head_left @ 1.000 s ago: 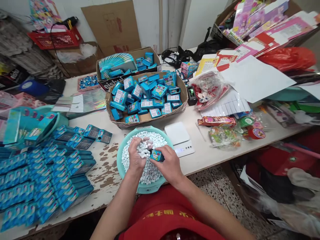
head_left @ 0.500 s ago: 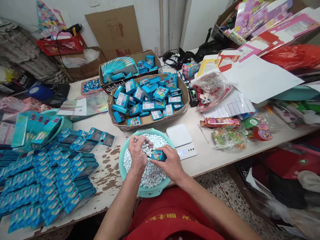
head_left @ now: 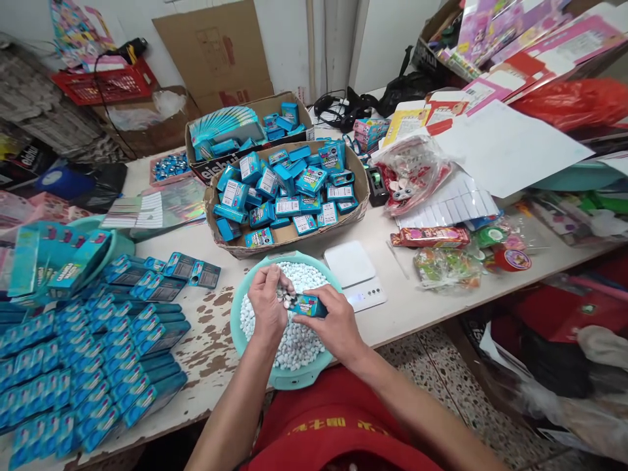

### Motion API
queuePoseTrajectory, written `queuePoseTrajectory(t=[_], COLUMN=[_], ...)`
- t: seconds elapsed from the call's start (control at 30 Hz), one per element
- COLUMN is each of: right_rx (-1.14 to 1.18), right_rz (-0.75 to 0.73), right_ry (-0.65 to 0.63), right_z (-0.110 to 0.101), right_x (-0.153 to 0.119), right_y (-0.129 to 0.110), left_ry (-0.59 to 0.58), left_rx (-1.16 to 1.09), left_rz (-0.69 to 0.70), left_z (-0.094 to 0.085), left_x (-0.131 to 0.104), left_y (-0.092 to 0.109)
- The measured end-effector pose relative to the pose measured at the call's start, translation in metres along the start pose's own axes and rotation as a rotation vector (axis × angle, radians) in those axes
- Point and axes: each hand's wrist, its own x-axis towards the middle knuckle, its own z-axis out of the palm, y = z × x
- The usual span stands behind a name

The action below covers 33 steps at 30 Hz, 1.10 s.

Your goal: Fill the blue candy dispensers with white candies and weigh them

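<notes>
Over a round mint-green basin (head_left: 287,379) of small white candies (head_left: 301,347), both hands are close together. My left hand (head_left: 269,297) is cupped around several of the candies, its fingers curled at the mouth of a small box. My right hand (head_left: 336,317) grips that small blue box (head_left: 308,305) between thumb and fingers, its printed face up and its end turned toward the left hand. The box's opening is mostly hidden by the left fingers.
Behind the basin stands a carton (head_left: 289,245) of blue boxes. Rows of blue boxes (head_left: 98,353) cover the table's left side. A white scale (head_left: 350,265) sits right of the basin, with plastic-wrapped sweets (head_left: 446,268) farther right.
The view has shifted slightly. The left fingers have closed more over the candies, and fewer candies show in that hand. The right hand still holds the blue box.
</notes>
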Motion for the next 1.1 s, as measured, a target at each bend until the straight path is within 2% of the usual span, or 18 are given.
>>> queuePoseTrajectory(t=[0.27, 0.57, 0.67, 0.73, 0.83, 0.9, 0.97, 1.03, 1.1], right_rx=[0.114, 0.278, 0.332, 0.388, 0.443, 0.431, 0.400, 0.371, 0.340], right_rz=[0.027, 0.030, 0.024, 0.033, 0.107, 0.169, 0.208, 0.219, 0.212], right_ry=[0.012, 0.005, -0.011, -0.022, 0.038, 0.100, 0.141, 0.189, 0.247], right_z=[0.001, 0.007, 0.000, -0.011, -0.029, -0.041, -0.051, -0.061, -0.067], right_x=[0.001, 0.002, 0.002, 0.001, 0.003, 0.007, 0.015, 0.026, 0.038], right_y=[0.002, 0.009, 0.006, 0.008, 0.023, 0.041, 0.060, 0.077, 0.092], left_ry=[-0.019, -0.012, -0.061, -0.055, -0.046, -0.160, -0.244, -0.219, -0.182], left_rx=[0.014, -0.008, -0.012, 0.016, 0.288, 0.679, 1.014, 1.153, 1.159], left_rz=[0.043, -0.044, -0.075, -0.024, 0.062, 0.059, 0.113, 0.241, 0.364], left_z=[0.003, 0.010, 0.011, 0.001, -0.030, -0.052, -0.064, -0.056, -0.028], left_x=[-0.003, -0.006, -0.008, -0.005, 0.007, 0.018, 0.032, 0.052, 0.081], left_y=[0.001, 0.005, 0.015, 0.017, 0.008, -0.004, -0.011, -0.012, -0.010])
